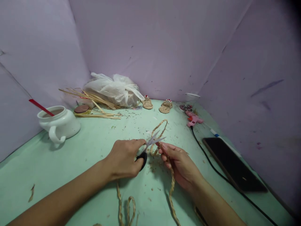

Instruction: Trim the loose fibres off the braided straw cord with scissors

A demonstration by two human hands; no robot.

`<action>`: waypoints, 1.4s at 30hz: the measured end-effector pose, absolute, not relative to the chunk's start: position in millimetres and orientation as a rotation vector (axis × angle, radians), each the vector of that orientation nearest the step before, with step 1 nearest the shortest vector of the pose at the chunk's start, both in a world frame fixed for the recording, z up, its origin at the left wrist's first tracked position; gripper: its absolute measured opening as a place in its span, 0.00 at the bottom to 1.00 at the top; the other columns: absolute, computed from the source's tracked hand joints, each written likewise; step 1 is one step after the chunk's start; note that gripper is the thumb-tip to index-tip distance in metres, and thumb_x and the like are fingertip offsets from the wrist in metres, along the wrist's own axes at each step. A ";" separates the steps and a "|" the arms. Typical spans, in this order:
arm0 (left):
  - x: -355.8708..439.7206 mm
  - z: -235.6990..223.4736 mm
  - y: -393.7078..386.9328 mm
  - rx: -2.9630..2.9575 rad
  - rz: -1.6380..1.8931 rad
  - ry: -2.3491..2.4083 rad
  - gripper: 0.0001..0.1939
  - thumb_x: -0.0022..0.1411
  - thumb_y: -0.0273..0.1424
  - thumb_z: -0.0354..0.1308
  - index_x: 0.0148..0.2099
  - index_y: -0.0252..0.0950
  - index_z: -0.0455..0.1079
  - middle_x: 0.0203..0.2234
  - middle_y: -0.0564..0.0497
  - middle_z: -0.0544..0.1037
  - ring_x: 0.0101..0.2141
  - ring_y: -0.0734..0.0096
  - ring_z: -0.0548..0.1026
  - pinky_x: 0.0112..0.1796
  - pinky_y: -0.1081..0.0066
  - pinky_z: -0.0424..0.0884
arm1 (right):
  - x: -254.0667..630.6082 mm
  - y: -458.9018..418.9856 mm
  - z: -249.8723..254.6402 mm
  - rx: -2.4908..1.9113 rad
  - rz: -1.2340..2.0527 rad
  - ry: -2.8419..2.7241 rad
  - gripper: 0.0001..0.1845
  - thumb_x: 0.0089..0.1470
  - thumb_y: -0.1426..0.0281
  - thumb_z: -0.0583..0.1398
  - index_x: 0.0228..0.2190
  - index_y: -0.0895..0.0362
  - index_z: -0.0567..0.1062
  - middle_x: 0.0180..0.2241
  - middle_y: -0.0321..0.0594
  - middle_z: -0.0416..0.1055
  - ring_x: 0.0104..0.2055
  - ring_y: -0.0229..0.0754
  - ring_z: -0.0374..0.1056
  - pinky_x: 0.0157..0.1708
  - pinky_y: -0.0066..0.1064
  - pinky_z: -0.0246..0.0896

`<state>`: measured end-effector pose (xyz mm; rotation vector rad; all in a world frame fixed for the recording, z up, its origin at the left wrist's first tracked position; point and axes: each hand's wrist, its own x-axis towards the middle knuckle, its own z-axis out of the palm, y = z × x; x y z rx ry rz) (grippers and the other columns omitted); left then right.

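Note:
My left hand (124, 158) is closed around the black handles of a pair of scissors (150, 144), whose blades are parted and point to the right. My right hand (180, 164) pinches a braided straw rope (172, 188) just below the blades. The rope loops away towards the back of the table (160, 127) and trails down towards me, with another loop of braid (128, 208) near the front edge. The blade tips lie against the rope beside my right fingertips.
A white cup (60, 124) with a red stick stands at the left. Loose straw stalks (94, 105) and a white plastic bag (113, 89) lie at the back. Two small woven sandals (156, 105), a pink glue gun (193, 119) with black cord and a dark phone (232, 164) lie right.

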<state>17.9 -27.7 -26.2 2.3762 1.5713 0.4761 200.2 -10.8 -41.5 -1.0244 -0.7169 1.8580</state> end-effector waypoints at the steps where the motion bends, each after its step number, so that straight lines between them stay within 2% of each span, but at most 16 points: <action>1: 18.3 -27.4 -28.6 2.462 0.439 1.580 0.20 0.51 0.32 0.49 0.48 0.38 0.62 0.31 0.49 0.74 0.32 0.64 0.72 0.33 0.68 0.65 | 199.9 -11.6 -40.9 -1.026 1.837 -0.749 0.09 0.39 0.68 0.65 0.24 0.62 0.75 0.18 0.32 0.65 0.13 0.24 0.51 0.10 0.15 0.47; 4: 18.6 -31.2 -29.9 2.619 0.318 1.614 0.24 0.51 0.32 0.48 0.53 0.37 0.58 0.32 0.47 0.74 0.34 0.60 0.72 0.34 0.64 0.66 | 198.5 -14.7 -39.9 -1.037 1.777 -0.858 0.10 0.41 0.67 0.64 0.20 0.62 0.74 0.16 0.32 0.64 0.13 0.25 0.51 0.11 0.17 0.46; 8: 18.6 -33.3 -30.3 2.678 0.260 1.646 0.26 0.52 0.33 0.47 0.55 0.37 0.55 0.32 0.46 0.74 0.34 0.59 0.72 0.33 0.63 0.67 | 197.9 -16.0 -42.8 -1.090 1.690 -0.926 0.10 0.40 0.66 0.64 0.20 0.61 0.74 0.16 0.32 0.63 0.14 0.27 0.51 0.11 0.20 0.43; 14: 20.7 -28.1 -31.4 2.661 0.193 1.616 0.27 0.52 0.32 0.47 0.56 0.36 0.55 0.32 0.45 0.74 0.32 0.57 0.73 0.31 0.62 0.67 | 197.7 -15.4 -46.7 -1.179 1.590 -0.968 0.10 0.38 0.67 0.65 0.26 0.59 0.77 0.13 0.30 0.62 0.13 0.28 0.51 0.11 0.22 0.40; 20: 20.7 -17.6 -31.7 2.520 0.233 1.486 0.23 0.49 0.27 0.48 0.49 0.41 0.61 0.30 0.52 0.75 0.30 0.65 0.73 0.30 0.69 0.67 | 194.6 -17.2 -39.8 -1.206 1.558 -0.961 0.13 0.34 0.67 0.66 0.26 0.61 0.77 0.12 0.30 0.62 0.13 0.27 0.50 0.11 0.21 0.41; 27: 20.8 -23.2 -31.8 2.530 0.264 1.483 0.24 0.48 0.24 0.47 0.50 0.40 0.60 0.30 0.51 0.75 0.32 0.64 0.73 0.31 0.69 0.66 | 194.7 -19.1 -39.5 -1.156 1.607 -0.897 0.12 0.35 0.66 0.67 0.24 0.62 0.76 0.14 0.31 0.64 0.13 0.26 0.49 0.10 0.20 0.39; 32: 21.0 -26.7 -31.9 2.454 0.372 1.395 0.21 0.48 0.21 0.46 0.46 0.39 0.63 0.28 0.52 0.75 0.30 0.68 0.73 0.31 0.72 0.65 | 193.8 -18.2 -40.5 -1.111 1.640 -0.809 0.14 0.33 0.68 0.68 0.25 0.62 0.76 0.17 0.33 0.66 0.15 0.27 0.53 0.09 0.18 0.42; 36: 18.1 -24.9 -28.6 2.333 0.500 1.350 0.16 0.49 0.21 0.46 0.39 0.38 0.67 0.23 0.55 0.73 0.25 0.74 0.70 0.28 0.77 0.63 | 194.5 -16.7 -42.2 -1.081 1.661 -0.781 0.14 0.34 0.68 0.67 0.26 0.62 0.76 0.18 0.34 0.67 0.16 0.28 0.56 0.09 0.17 0.47; 40: 10.7 -25.7 -20.8 2.141 0.704 1.420 0.11 0.50 0.24 0.49 0.37 0.36 0.68 0.18 0.57 0.68 0.20 0.78 0.64 0.22 0.79 0.59 | 196.4 -15.5 -43.8 -1.076 1.688 -0.758 0.14 0.35 0.68 0.67 0.28 0.61 0.74 0.19 0.34 0.68 0.16 0.28 0.57 0.10 0.18 0.51; 42: 8.5 -27.5 -17.4 1.963 0.869 1.457 0.10 0.50 0.26 0.52 0.38 0.34 0.67 0.19 0.57 0.68 0.20 0.78 0.64 0.22 0.78 0.60 | 196.5 -15.7 -43.5 -1.082 1.710 -0.775 0.14 0.35 0.69 0.67 0.28 0.61 0.74 0.21 0.34 0.68 0.17 0.28 0.58 0.10 0.18 0.52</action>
